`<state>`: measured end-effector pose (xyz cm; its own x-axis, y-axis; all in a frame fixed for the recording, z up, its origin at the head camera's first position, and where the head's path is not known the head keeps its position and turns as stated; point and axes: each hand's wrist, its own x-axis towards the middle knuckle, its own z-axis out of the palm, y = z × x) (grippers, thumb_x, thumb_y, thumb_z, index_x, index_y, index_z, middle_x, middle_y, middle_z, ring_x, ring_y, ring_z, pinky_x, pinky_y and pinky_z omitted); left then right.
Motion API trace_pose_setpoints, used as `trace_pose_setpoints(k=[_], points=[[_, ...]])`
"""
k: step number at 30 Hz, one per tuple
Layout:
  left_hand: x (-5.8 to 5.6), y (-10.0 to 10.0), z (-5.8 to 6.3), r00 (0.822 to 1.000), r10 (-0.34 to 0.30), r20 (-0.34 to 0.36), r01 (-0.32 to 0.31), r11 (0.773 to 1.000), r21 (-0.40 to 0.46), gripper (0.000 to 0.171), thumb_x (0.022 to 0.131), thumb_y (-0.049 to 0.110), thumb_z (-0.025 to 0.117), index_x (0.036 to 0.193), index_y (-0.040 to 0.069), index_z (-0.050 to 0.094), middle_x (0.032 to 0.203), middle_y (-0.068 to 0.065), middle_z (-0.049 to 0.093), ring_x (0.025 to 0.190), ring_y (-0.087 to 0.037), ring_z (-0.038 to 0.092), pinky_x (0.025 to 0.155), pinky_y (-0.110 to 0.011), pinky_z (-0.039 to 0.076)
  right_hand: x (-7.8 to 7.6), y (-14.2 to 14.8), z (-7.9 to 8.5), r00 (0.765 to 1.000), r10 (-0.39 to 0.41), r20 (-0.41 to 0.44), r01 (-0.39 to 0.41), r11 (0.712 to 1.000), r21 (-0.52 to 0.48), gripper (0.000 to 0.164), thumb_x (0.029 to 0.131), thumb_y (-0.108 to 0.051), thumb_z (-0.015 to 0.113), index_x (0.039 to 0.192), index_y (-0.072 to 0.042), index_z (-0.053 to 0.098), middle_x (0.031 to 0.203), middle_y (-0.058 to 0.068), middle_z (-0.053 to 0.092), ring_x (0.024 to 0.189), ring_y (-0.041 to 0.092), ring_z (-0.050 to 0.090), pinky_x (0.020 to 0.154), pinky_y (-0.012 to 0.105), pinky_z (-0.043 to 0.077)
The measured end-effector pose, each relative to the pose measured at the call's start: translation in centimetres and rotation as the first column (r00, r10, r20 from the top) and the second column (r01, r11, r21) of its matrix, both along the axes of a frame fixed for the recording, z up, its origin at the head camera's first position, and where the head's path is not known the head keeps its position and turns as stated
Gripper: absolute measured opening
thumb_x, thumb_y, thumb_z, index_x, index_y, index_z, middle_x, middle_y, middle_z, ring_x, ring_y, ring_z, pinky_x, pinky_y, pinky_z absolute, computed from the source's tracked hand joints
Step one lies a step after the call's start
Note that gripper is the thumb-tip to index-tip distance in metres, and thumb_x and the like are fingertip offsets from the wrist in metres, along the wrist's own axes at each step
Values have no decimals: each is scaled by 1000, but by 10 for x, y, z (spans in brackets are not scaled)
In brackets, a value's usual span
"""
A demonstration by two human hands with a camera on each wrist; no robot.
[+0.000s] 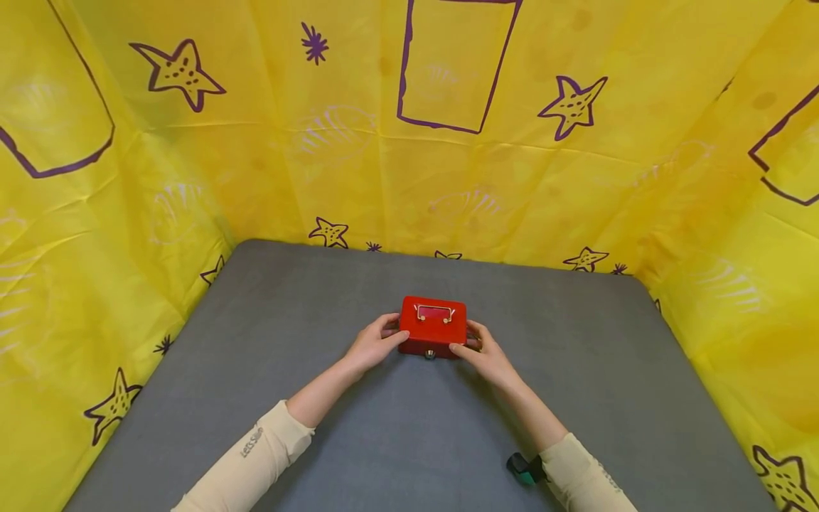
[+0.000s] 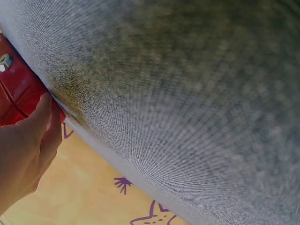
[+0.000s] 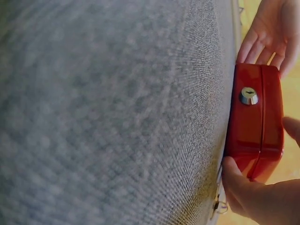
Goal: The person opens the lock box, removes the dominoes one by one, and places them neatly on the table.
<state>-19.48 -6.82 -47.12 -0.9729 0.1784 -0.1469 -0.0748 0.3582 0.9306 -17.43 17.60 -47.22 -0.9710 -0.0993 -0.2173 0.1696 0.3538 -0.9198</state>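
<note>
A small red cash box (image 1: 435, 333) with a closed lid sits on the grey table. Its thin metal handle (image 1: 419, 313) lies on the lid, and a round silver key lock (image 3: 249, 95) is on the front. My left hand (image 1: 373, 346) holds the box's left side, thumb at the front left corner of the lid. On the right side my right hand (image 1: 491, 361) grips it, thumb at the front edge. The left wrist view shows the left hand (image 2: 29, 147) against one end of the box. Some fingertips are hidden behind the box's sides.
The grey tabletop (image 1: 409, 441) spreads around the box. Yellow cloth (image 1: 384, 171) with purple starfish drawings hangs behind the table and along both sides. A black and green device (image 1: 526, 469) is at the right wrist, by the sleeve.
</note>
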Motion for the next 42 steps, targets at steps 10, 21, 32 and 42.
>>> trace_pose_setpoints(k=[10, 21, 32, 42], points=[[3, 1, 0, 1000, -24, -5, 24, 999, 31, 54, 94, 22, 65, 140, 1, 47, 134, -19, 56, 120, -33, 56, 98, -44, 48, 0, 0, -6, 1000, 14, -2, -13, 1000, 20, 82, 87, -31, 74, 150, -5, 29, 148, 19, 40, 128, 36, 44, 101, 51, 44], [3, 0, 3, 999, -49, 5, 49, 998, 32, 61, 91, 22, 69, 142, 0, 44, 136, -18, 54, 118, -32, 57, 94, -43, 51, -4, -1, -7, 1000, -6, -30, 7, 1000, 15, 76, 86, -27, 75, 147, -3, 37, 143, 18, 48, 124, 34, 51, 98, 48, 47], [4, -2, 3, 998, -58, -2, 58, 997, 43, 62, 88, 18, 74, 141, 0, 47, 132, -18, 57, 115, -33, 60, 90, -42, 53, -2, 0, -3, 999, 2, -41, -1, 1000, 12, 74, 85, -28, 76, 146, -2, 41, 139, 20, 52, 120, 35, 55, 95, 46, 50], [10, -8, 6, 998, -62, -21, 62, 998, 22, 62, 87, 17, 74, 140, -1, 48, 132, -19, 57, 113, -34, 61, 89, -41, 53, 1, -3, 1, 1000, 0, -30, 1, 1000, 31, 74, 83, -30, 78, 143, -2, 45, 134, 18, 56, 111, 30, 61, 89, 40, 54]])
